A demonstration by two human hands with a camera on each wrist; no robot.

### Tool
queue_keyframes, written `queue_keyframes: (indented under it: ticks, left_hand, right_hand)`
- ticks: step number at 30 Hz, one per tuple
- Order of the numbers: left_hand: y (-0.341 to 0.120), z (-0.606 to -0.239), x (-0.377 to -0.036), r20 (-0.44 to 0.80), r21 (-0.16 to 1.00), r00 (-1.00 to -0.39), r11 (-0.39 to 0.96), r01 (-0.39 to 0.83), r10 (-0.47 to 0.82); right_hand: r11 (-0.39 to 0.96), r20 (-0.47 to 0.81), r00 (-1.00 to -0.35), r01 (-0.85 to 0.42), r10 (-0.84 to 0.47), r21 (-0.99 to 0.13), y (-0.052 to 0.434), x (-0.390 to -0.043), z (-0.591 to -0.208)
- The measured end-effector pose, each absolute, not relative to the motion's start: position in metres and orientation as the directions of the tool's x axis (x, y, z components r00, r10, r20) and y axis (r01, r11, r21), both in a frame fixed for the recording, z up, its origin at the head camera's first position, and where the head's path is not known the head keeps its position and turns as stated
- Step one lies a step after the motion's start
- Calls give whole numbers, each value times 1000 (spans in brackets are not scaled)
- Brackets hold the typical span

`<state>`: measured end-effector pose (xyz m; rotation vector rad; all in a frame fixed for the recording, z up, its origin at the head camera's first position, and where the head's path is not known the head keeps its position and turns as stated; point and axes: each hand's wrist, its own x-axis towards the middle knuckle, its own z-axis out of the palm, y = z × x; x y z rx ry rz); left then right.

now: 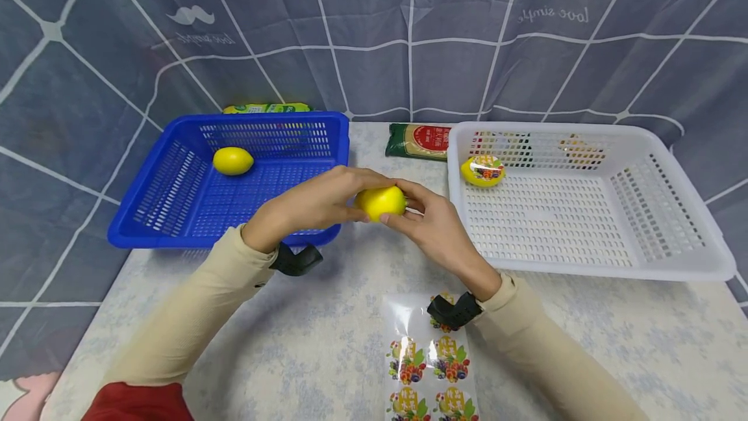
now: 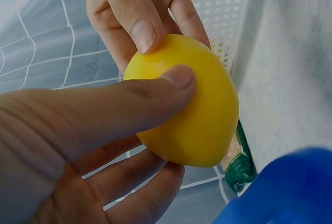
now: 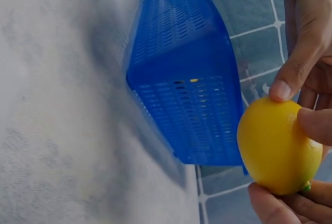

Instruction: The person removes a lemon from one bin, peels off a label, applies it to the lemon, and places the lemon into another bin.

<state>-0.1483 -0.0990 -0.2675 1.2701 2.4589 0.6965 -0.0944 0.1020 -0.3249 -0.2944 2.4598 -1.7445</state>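
Fingers of both hands meet round a yellow lemon (image 1: pixel 380 203), held above the table (image 1: pixel 327 343) between the blue basket (image 1: pixel 181 213) and the white basket (image 1: pixel 672 258). The left hand (image 1: pixel 312 203) pinches it from the left with thumb on top and fingers curled beneath, while the right hand (image 1: pixel 435 226) grips its other side with fingertips (image 2: pixel 142 35) pressed on the peel. A second lemon (image 1: pixel 233 160) lies in the blue basket, a stickered lemon (image 1: pixel 482 170) in the white basket, and a sticker sheet (image 1: pixel 429 369) lies just below the right wrist.

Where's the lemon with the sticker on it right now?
In the head view, the stickered lemon lies inside the white basket on the right, in its far-left corner, close to the green packet behind the baskets.
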Motion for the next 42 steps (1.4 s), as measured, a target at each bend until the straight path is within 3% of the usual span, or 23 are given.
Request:
queue_keyframes:
  ticks: [11, 19, 25, 36, 42]
  left_hand:
    - [-93, -282, -135, 18, 566, -653, 531, 631, 757]
    - [-91, -299, -118, 136, 569, -774, 591, 572, 618]
    - [-87, -306, -109, 142, 604, -838, 625, 495, 527]
    - [-78, -328, -92, 224, 688, -873, 565, 456, 433]
    - [-72, -350, -83, 279, 703, -879, 541, 461, 386]
  right_hand:
    - [271, 2, -982, -54, -188, -961, 100, -85, -336]
    - [170, 23, -988, -49, -150, -984, 94, -80, -349]
    - [150, 18, -991, -38, -132, -988, 92, -77, -355]
    - [126, 12, -984, -35, -179, -991, 102, -72, -366]
    - [230, 11, -979, -58, -202, -971, 107, -69, -373]
